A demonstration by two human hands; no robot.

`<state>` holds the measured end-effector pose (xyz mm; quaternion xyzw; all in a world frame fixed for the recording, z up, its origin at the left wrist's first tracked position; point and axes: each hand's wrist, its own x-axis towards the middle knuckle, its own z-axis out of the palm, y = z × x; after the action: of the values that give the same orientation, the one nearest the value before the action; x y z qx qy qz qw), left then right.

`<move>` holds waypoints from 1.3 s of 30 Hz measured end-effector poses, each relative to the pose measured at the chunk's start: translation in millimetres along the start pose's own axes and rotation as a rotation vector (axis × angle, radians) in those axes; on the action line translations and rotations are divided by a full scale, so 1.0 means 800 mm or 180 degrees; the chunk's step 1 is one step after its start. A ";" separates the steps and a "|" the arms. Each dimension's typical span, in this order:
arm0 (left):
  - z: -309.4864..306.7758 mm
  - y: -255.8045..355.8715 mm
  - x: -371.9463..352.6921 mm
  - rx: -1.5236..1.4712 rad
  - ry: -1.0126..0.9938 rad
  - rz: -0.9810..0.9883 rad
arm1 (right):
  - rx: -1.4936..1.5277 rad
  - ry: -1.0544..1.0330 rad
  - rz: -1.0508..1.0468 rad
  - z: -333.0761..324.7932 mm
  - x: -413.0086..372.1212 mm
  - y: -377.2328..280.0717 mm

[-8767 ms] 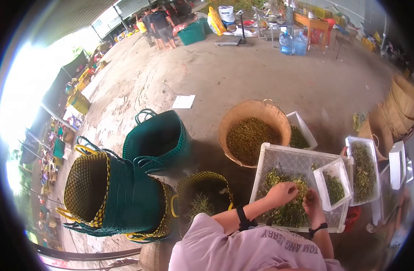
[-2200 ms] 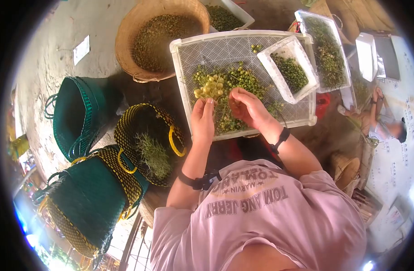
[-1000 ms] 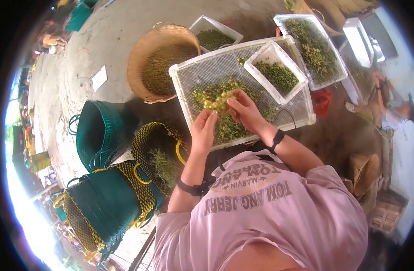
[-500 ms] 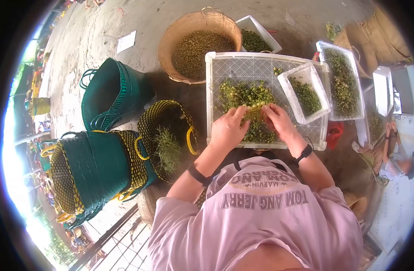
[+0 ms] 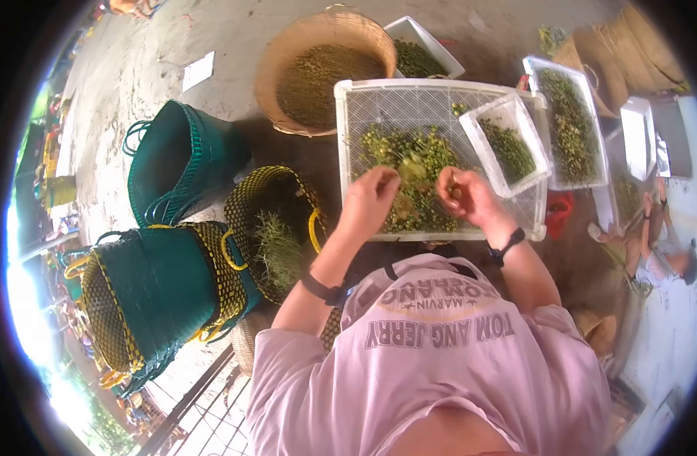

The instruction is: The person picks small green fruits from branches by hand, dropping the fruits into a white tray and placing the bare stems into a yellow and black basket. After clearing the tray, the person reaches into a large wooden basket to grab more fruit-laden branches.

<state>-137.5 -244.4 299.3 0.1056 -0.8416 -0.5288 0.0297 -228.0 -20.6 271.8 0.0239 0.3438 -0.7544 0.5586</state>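
Green fruit (image 5: 417,209) lies in a loose heap, mixed with stems, on the white mesh tray (image 5: 409,106) just in front of you. Your left hand (image 5: 369,201) is above the tray's near left part with its fingertips pinched together; you cannot tell from this view whether anything sits between them. Your right hand (image 5: 470,199) curls, palm partly up, around what looks like a few small pieces of the fruit. Between your hands, a pale yellow-green patch is blurred. To your left, a black-and-yellow basket (image 5: 265,176) contains thin green stems (image 5: 278,243). On the tray's right side rests a small white box (image 5: 483,156) of green fruit, and just beyond it to the right is a longer white box (image 5: 579,185), also filled. Past the tray's far left corner stands a round tan basket (image 5: 276,68) of fruit, with a third white box (image 5: 443,57) beside it. Farther off to the left, a white sheet (image 5: 199,71) lies on the floor (image 5: 234,45).
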 end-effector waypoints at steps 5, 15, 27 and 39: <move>0.001 -0.001 0.007 -0.0501 -0.0057 -0.0741 | 0.0003 0.0821 -0.0229 0.006 0.012 0.018; 0.010 0.038 -0.003 0.0950 0.0220 0.0224 | -0.0746 0.0862 -0.0760 0.042 0.028 0.018; 0.002 0.025 0.000 0.0052 -0.0091 -0.0472 | -0.0328 0.0693 -0.0668 0.013 0.017 -0.003; 0.002 0.028 0.004 -0.0755 -0.0518 -0.1005 | -0.0780 0.0600 -0.0944 0.037 0.034 0.005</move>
<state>-144.1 -234.5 318.2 0.1888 -0.7462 -0.6290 -0.1094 -224.6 -60.1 281.0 -0.0246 0.4834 -0.7754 0.4056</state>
